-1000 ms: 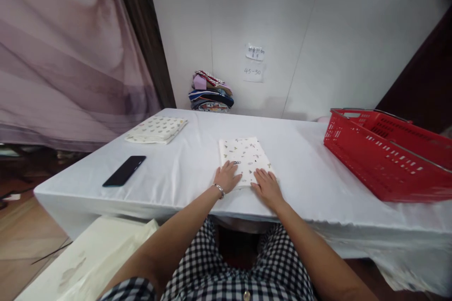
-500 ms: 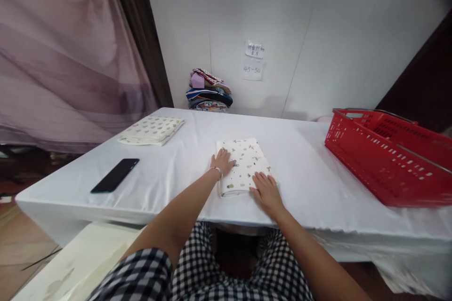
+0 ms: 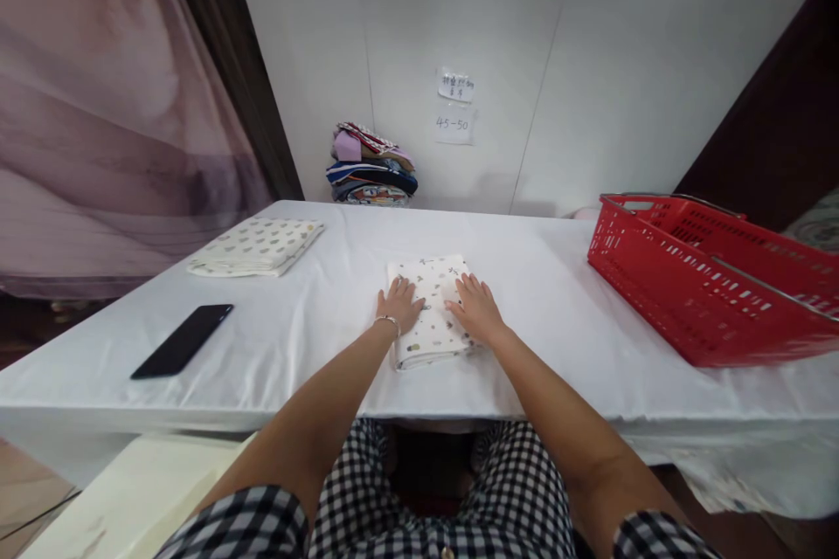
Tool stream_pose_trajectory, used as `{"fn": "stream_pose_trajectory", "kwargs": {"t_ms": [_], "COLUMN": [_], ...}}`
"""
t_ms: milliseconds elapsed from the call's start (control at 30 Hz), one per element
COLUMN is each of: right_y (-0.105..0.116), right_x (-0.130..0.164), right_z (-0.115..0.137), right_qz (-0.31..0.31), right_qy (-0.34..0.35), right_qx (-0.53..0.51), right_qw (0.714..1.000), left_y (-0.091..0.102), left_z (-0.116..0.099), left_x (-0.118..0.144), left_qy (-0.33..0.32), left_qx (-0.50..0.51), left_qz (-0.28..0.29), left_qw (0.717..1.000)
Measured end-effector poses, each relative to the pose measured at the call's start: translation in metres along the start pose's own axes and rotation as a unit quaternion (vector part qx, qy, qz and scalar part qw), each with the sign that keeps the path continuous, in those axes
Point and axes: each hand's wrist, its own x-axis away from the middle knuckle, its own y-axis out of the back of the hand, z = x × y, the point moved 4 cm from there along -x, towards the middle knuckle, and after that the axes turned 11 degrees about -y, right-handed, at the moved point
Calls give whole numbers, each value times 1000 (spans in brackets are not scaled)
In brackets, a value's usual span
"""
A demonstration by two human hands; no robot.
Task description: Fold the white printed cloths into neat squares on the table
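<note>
A folded white cloth (image 3: pixel 433 314) with small printed motifs lies flat on the white-covered table (image 3: pixel 315 323) in front of me. My left hand (image 3: pixel 399 306) rests on its left edge, fingers spread and pointing away from me. On the cloth's right side lies my right hand (image 3: pixel 476 307), palm down with the fingers stretched out. Neither hand grips the fabric. A second folded cloth (image 3: pixel 259 246), cream with rows of small grey-green prints, sits at the table's far left.
A black phone (image 3: pixel 183 341) lies on the left of the table. At the right stands a red plastic basket (image 3: pixel 695 288) with metal handles. A pile of folded fabrics (image 3: pixel 372 168) rises behind the far edge, beside paper signs (image 3: pixel 454 124) on the wall.
My right hand has moved up along the cloth's right side, away from me. My left hand stays on the left edge. The view has shifted slightly to the right.
</note>
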Motion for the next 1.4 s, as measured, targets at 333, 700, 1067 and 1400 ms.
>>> {"fn": "stream_pose_trajectory", "kwargs": {"t_ms": [333, 700, 1067, 1400], "right_y": [-30, -20, -13, -27], "right_x": [-10, -49, -132, -158], "right_z": [-27, 3, -39, -45], "right_qz": [39, -32, -30, -21], "right_qy": [-42, -8, -209, -237], "right_qx": [13, 37, -31, -72], "right_qw": [998, 999, 977, 969], "left_y": [8, -7, -13, -11], "left_z": [-18, -37, -33, -34], "left_x": [-1, 17, 16, 18], "left_qy": [-27, -106, -113, -111], "left_qx": [-6, -9, 1, 14], "left_qz": [45, -9, -47, -54], "left_qw": [999, 994, 992, 992]}}
